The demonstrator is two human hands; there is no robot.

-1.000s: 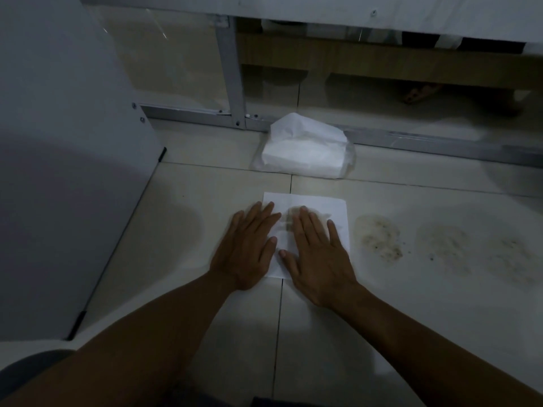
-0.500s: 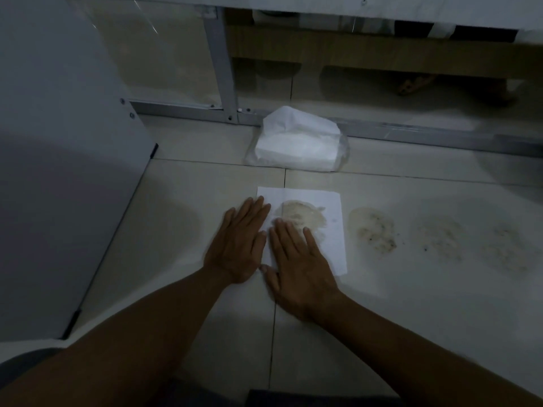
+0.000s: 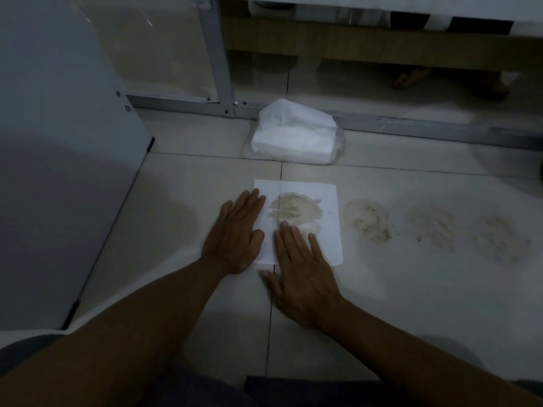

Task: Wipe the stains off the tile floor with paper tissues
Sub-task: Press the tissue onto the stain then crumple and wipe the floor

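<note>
On the tile floor [image 3: 182, 201], straight ahead of the kneeling person, a single paper tissue [image 3: 326, 230] lay flat across a grout line [image 3: 269, 318], with a wet brown blot [image 3: 293, 211] soaked through its middle. The left hand [image 3: 235, 239] rested flat on the sheet's left edge, its grip spread and fingers straight, pinching nothing; the right hand [image 3: 302, 277] pressed on the near edge in the same manner, fingers extended onto the paper and thumb out on the bare tile. Three more stains [image 3: 367, 221] stood in a row to the right of the sheet, the nearest just beside its right edge, the others further along. The tissue pack [image 3: 293, 139] sat beyond the sheet against the metal frame rail [image 3: 411, 124]. The tissue was a rectangle whose long axis ran away from the person, roughly along the grout line, tilted a little so its far end leaned left; its short edges faced the person and the pack. The likely trouble lay in the wet centre: soaked paper is weak, and a hard drag under flat palms could tear it or roll it into shreds, leaving pulp on the tile. Pushing the loaded sheet sideways could also smear grime toward the neighbouring stains or into the grout line rather than lifting it. One sheet looked too little for four stains, so a fresh one from the pack would probably be needed.
</note>
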